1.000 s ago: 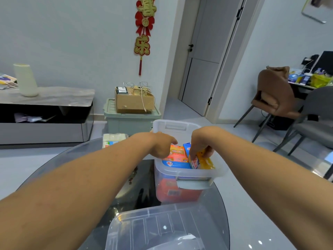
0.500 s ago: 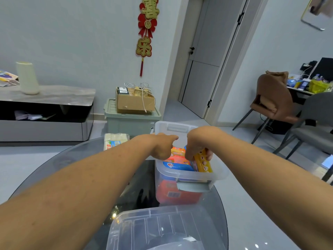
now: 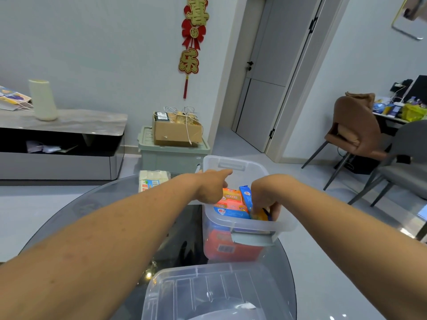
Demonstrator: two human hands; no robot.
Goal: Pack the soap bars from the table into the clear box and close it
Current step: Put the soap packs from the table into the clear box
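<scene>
The clear box [image 3: 284, 224] stands open on the round glass table [image 3: 76, 211], filled with wrapped soap bars in orange [image 3: 231, 198] and blue [image 3: 231, 212]. My right hand [image 3: 265, 199] reaches down inside the box at its right side, fingers closed on a yellow soap bar [image 3: 261, 215] that stands on edge and is mostly sunk among the others. My left hand [image 3: 211, 187] rests on the box's left rim, fingers curled over the soap, forefinger pointing forward. The clear lid [image 3: 208, 292] lies upturned on the table near me.
A pale pack [image 3: 152, 181] lies at the table's far edge, left of the box. Beyond the table are a green bin with a cardboard box [image 3: 176, 130], a low sideboard [image 3: 60, 144], and chairs [image 3: 355, 135] on the right.
My right hand has pushed the yellow soap bar lower into the box's right side. My left hand has stretched its forefinger forward along the rim.
</scene>
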